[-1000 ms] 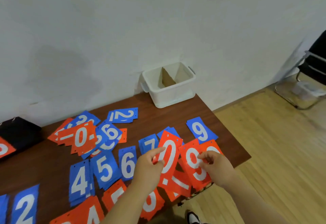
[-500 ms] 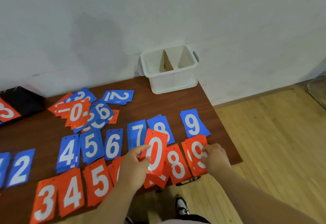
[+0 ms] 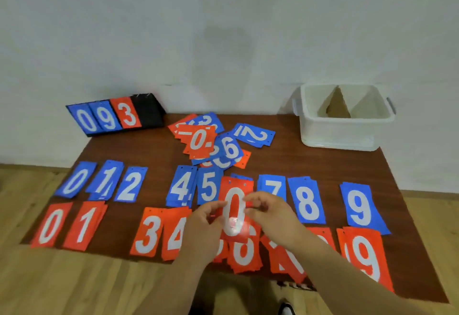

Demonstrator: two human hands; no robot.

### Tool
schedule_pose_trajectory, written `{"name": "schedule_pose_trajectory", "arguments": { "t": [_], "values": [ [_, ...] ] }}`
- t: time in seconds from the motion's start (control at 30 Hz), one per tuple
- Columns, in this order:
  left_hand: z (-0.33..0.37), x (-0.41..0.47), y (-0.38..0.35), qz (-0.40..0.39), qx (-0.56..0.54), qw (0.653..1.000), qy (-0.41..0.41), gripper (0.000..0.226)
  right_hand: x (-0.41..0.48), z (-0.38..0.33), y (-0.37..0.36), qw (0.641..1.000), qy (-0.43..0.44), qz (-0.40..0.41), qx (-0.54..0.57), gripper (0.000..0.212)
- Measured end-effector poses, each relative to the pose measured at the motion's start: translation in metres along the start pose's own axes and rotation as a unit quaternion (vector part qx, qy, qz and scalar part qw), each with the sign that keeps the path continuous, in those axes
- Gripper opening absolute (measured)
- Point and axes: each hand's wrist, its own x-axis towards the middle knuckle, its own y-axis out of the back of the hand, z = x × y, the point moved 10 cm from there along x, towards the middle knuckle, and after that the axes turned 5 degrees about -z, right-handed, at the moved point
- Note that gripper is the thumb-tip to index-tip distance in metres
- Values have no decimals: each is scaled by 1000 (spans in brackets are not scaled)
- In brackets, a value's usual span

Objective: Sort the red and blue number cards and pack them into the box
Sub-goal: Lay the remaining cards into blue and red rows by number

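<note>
A red 0 card is held upright above the table's front middle. My left hand pinches its left edge and my right hand pinches its right edge. Blue cards lie in a row from blue 0 to blue 9. Below them runs a row of red cards from red 0 to red 9; my arms hide some of them. A mixed pile of red and blue cards lies further back. The white box with a cardboard divider stands at the back right.
A black scoreboard stand showing 0, 9, 3 sits at the table's back left against the wall. The brown table stands on a wooden floor. My shoe shows below the front edge.
The view has swung left, bringing the whole table into sight. My right hand left the red 9 cards and now holds the red 0 card together with my left hand.
</note>
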Motion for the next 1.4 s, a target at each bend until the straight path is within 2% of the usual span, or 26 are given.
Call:
{"name": "schedule_pose_trajectory", "arguments": {
  "t": [0.2, 0.47, 0.57, 0.7, 0.97, 1.1, 1.27, 1.4],
  "values": [
    [-63, 16, 155, 85, -6, 996, 15, 29, 69, -77, -150, 992, 41, -68, -101, 20],
    [-171, 40, 377, 159, -1, 985, 64, 44, 157, -148, -387, 972, 63, -130, -187, 17],
    [-206, 48, 438, 173, 36, 981, 80, 44, 179, -166, -456, 965, 66, -150, -202, 14],
    [-247, 72, 492, 170, 90, 976, 102, 31, 211, -167, -525, 958, 34, -176, -225, 16],
    [-309, 123, 517, 125, 150, 973, 126, 31, 260, -139, -587, 938, -3, -184, -295, 15],
    [-320, 134, 517, 117, 184, 968, 125, 27, 270, -136, -598, 921, 8, -178, -346, 11],
    [-313, 137, 514, 125, 316, 933, 119, 24, 271, -141, -600, 888, 31, -179, -422, 17],
    [-297, 132, 517, 141, 336, 921, 136, 33, 269, -162, -575, 889, 40, -163, -427, 23]
  ]
}}
